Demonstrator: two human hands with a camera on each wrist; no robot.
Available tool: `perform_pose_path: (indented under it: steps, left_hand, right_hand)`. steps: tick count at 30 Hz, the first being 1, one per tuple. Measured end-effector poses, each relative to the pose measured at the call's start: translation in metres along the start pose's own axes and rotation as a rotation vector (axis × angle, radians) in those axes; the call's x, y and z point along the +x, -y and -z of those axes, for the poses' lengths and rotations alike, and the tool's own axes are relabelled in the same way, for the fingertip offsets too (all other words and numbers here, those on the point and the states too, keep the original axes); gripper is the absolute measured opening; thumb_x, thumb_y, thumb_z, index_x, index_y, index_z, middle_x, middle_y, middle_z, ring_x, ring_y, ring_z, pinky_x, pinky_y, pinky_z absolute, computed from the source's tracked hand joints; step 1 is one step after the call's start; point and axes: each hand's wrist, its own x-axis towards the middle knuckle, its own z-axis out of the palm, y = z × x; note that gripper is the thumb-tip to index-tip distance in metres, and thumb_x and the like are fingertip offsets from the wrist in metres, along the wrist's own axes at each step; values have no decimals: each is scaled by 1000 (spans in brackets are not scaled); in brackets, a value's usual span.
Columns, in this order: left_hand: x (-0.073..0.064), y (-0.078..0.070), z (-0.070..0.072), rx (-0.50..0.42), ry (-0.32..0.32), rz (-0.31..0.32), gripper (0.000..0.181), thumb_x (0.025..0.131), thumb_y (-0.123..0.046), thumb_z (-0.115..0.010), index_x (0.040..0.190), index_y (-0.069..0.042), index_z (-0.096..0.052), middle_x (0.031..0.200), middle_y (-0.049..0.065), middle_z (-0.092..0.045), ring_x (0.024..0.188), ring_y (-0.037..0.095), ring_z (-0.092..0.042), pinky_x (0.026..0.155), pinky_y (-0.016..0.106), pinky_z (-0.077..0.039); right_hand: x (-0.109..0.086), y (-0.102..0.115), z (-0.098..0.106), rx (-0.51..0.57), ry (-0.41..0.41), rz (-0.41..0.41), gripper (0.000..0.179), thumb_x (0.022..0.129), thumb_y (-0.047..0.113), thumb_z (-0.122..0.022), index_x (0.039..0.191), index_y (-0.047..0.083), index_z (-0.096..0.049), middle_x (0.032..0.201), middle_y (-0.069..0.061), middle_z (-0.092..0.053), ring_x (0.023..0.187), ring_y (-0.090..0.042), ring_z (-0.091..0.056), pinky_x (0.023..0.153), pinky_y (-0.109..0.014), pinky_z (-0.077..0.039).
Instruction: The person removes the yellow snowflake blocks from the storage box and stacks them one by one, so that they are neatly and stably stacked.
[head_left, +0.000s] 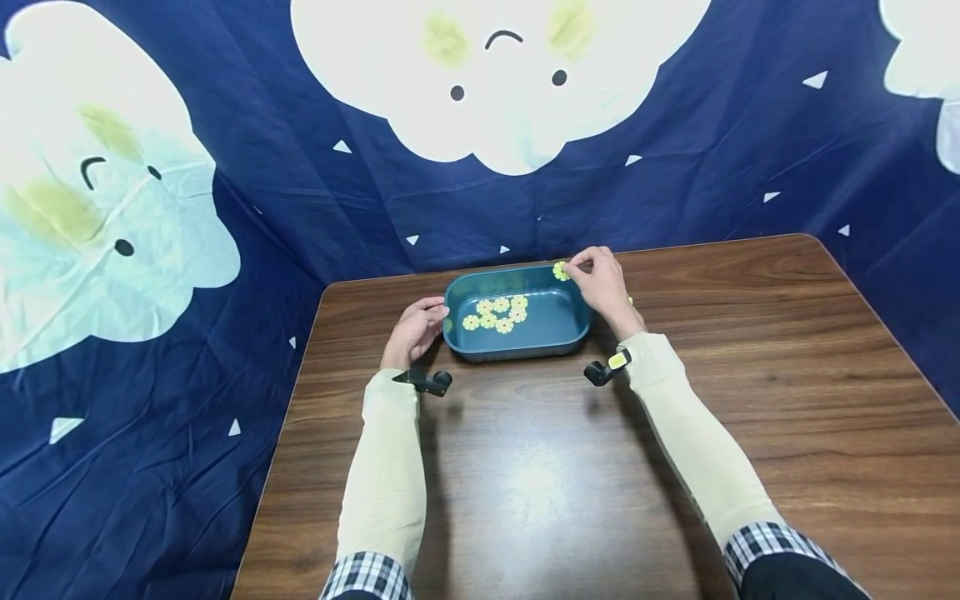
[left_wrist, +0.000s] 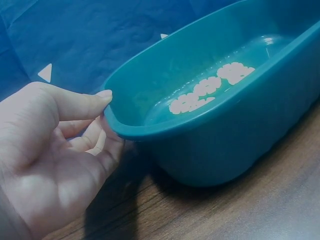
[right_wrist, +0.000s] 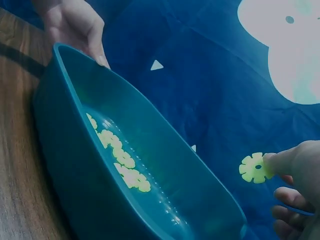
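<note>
A teal plastic basin [head_left: 517, 347], rounded oblong, stands near the table's back edge. Several yellow flower-shaped slotted discs lie on its floor, one cluster [right_wrist: 125, 162] showing in the right wrist view. At the basin's left end my left hand [head_left: 414, 332] holds the rim, thumb [left_wrist: 102, 97] on top and fingers curled beneath it. Over the back right corner, my right hand [head_left: 602, 287] pinches one yellow-green slotted disc [right_wrist: 254, 167] between thumb and fingers. That disc is upright, above the level of the rim.
Just right of my right wrist, a bit of another yellow piece [head_left: 630, 300] peeks out. The brown wood-grain table [head_left: 787, 350] extends to both sides and toward me. Behind it hangs a dark blue cloth [head_left: 360, 217] printed with clouds and white triangles.
</note>
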Motion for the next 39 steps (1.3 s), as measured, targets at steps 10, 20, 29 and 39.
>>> perform_pose_path:
  steps: [10,20,29,39]
  left_hand:
    - [0,1,1,-9,3,3,16,95,1,-51,110,-7,-49,92,0,-54,72,8,-49,66,19,-43]
    - [1,1,1,-10,3,2,16,96,0,-50,111,-6,-48,92,0,-53,71,7,-49,68,19,-41]
    - [0,1,1,-7,-6,-3,16,95,-1,-53,110,-6,-50,82,-4,-55,69,8,-47,66,19,-42]
    - [0,1,1,-11,15,-29,16,95,2,-51,110,-5,-49,84,-2,-54,69,8,-48,65,19,-42]
  right_hand:
    - [0,-13,8,14,-30,-39,25,90,25,-65,96,1,-65,109,-17,-57,103,-30,-54,93,-42,-42]
    - [-2,-27,15,28,-52,-103,28,91,28,-64,99,1,-65,112,-16,-58,106,-30,-53,94,-42,-41]
    - [-1,-39,24,43,-66,-165,32,91,30,-63,102,0,-64,116,-17,-57,109,-32,-52,95,-42,-39]
    - [-5,-58,30,62,-82,-270,36,92,34,-62,105,0,-62,114,-16,-54,106,-29,-50,93,-40,-39]
